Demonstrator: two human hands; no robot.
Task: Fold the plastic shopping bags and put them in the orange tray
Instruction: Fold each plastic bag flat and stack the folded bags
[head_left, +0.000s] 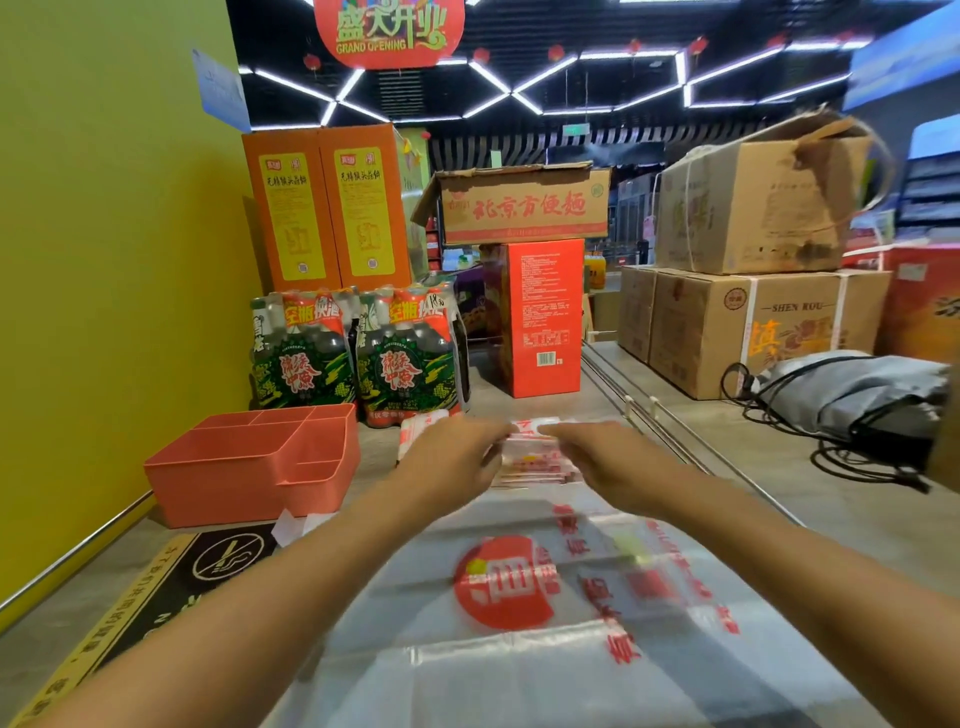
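Flat plastic bag (545, 623) nearest — left hand (452, 462) and right hand (608, 457) seemingly pinch its far edge; orange tray (249, 467) left.

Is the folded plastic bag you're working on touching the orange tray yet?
Apart. The head view shows the folded plastic bag under both hands, with bare counter between it and the orange tray.

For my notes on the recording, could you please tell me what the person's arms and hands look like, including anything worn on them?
Both arms are bare from the bottom edge of the picture to the fingers: no sleeves show. The left hand and right hand wear no gloves, and no watch, bracelet or ring can be made out, though the hands are a little blurred.
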